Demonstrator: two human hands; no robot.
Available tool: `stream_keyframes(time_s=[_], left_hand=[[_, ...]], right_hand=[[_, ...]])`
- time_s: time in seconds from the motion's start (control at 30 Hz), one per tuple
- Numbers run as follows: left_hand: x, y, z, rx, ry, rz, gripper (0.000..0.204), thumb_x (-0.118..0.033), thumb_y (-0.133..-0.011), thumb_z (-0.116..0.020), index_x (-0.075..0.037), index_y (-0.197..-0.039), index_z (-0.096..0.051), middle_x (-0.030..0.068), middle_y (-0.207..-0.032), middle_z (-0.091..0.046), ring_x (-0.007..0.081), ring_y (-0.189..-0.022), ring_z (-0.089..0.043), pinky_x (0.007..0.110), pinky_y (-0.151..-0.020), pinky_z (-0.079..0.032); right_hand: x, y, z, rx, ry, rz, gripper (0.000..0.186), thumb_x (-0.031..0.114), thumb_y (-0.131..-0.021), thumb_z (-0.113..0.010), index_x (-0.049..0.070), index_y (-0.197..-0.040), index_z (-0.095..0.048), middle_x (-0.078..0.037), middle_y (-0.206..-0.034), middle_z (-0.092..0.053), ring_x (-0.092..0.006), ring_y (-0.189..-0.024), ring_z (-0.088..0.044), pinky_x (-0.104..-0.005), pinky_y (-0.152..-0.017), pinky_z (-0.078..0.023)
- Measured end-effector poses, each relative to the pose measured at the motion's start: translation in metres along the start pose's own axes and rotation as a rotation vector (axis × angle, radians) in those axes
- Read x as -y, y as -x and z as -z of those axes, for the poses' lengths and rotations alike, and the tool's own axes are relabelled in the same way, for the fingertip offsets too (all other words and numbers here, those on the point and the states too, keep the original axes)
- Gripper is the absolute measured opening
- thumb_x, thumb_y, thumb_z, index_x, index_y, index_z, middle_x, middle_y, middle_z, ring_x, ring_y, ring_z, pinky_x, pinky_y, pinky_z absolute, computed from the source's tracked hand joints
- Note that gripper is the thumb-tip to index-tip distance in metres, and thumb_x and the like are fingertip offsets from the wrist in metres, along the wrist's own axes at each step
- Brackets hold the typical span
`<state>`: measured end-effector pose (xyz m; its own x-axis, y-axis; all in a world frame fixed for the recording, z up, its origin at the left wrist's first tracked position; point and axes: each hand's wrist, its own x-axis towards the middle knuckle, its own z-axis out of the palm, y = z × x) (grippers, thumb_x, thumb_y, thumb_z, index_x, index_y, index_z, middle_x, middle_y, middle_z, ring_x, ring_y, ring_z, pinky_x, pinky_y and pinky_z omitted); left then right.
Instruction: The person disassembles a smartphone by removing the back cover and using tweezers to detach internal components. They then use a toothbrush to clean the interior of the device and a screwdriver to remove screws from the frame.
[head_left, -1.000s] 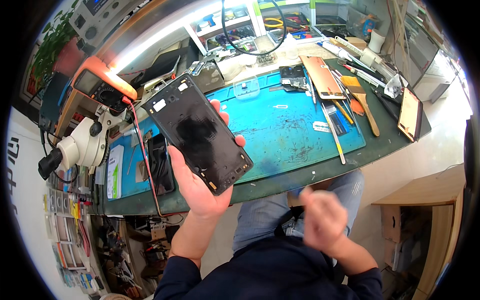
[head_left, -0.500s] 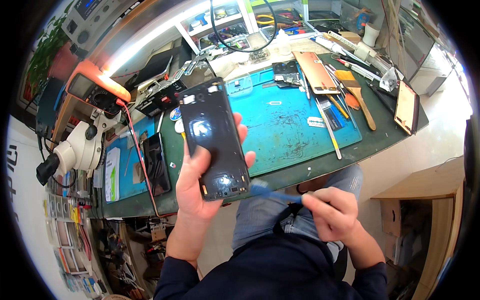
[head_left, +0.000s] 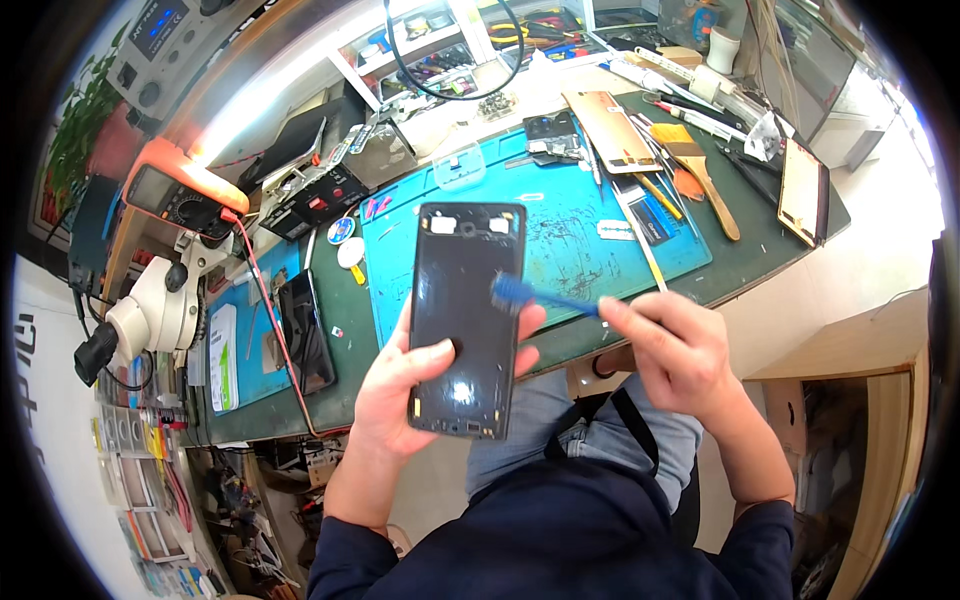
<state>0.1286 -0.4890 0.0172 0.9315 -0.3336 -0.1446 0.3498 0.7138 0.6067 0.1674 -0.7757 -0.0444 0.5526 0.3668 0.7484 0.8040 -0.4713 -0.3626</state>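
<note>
My left hand (head_left: pixel 390 395) is wrapped round a black, glossy phone body (head_left: pixel 465 310), its thumb on the face and fingertips showing past the far edge. White patches mark the phone's upper corners, and small gold contacts line its lower end. Pinched in my right hand (head_left: pixel 678 360) is a slim blue brush (head_left: pixel 550 297), somewhat blurred. Its head lies over the right side of the phone's face; whether the bristles touch it I cannot tell. Both hands are above the near edge of the bench, over my lap.
Beyond the phone lies a blue work mat (head_left: pixel 570 240) bearing a razor blade (head_left: pixel 615 230). A copper-coloured phone panel (head_left: pixel 608 130) and a wooden-handled brush (head_left: pixel 700 175) are at right. An orange multimeter (head_left: pixel 180 190), a microscope (head_left: pixel 150 300) and a dark phone (head_left: pixel 305 330) stand left.
The phone has come nearer to me and right, and now stands more upright. The brush has moved from below its lower right corner up over its face.
</note>
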Motion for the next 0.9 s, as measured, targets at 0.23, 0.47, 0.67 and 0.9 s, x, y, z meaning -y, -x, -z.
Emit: stream_keyframes(time_s=[0.23, 0.47, 0.67, 0.9], left_hand=[[-0.002, 0.033, 0.014, -0.045, -0.001, 0.138, 0.082, 0.002, -0.097, -0.068, -0.012, -0.168, -0.029, 0.0319, -0.162, -0.042, 0.0504, -0.154, -0.04, 0.071, -0.121, -0.041], [0.007, 0.067, 0.015, -0.106, 0.048, 0.204, 0.091, 0.005, -0.095, -0.067, -0.016, -0.172, -0.022, 0.0251, -0.17, -0.034, 0.0501, -0.156, -0.037, 0.075, -0.12, -0.039], [0.023, 0.089, 0.026, -0.084, 0.059, 0.223, 0.092, 0.006, -0.095, -0.066, -0.015, -0.172, -0.021, 0.0248, -0.169, -0.036, 0.049, -0.155, -0.039, 0.074, -0.119, -0.041], [0.051, 0.103, 0.02, -0.135, -0.033, 0.193, 0.087, 0.007, -0.098, -0.063, -0.012, -0.173, -0.02, 0.0193, -0.165, -0.045, 0.0356, -0.147, -0.054, 0.069, -0.118, -0.045]], right_hand=[[0.004, 0.023, -0.003, 0.073, -0.046, 0.038, 0.058, 0.001, -0.075, -0.069, 0.01, -0.132, -0.077, -0.004, -0.087, -0.064, -0.0216, -0.066, -0.063, -0.0336, -0.056, -0.054], [0.026, 0.04, 0.005, 0.15, -0.11, 0.118, 0.051, 0.001, -0.077, -0.07, 0.004, -0.127, -0.079, -0.004, -0.087, -0.066, -0.0183, -0.063, -0.062, -0.0314, -0.054, -0.051], [0.039, 0.045, 0.023, 0.231, -0.077, 0.165, 0.055, -0.013, -0.078, -0.064, 0.001, -0.13, -0.076, -0.008, -0.09, -0.068, -0.0204, -0.066, -0.066, -0.0317, -0.057, -0.053], [0.062, 0.042, 0.038, 0.361, -0.034, 0.111, 0.057, -0.009, -0.082, -0.062, 0.006, -0.136, -0.074, -0.009, -0.094, -0.069, -0.0245, -0.07, -0.066, -0.0337, -0.06, -0.054]])
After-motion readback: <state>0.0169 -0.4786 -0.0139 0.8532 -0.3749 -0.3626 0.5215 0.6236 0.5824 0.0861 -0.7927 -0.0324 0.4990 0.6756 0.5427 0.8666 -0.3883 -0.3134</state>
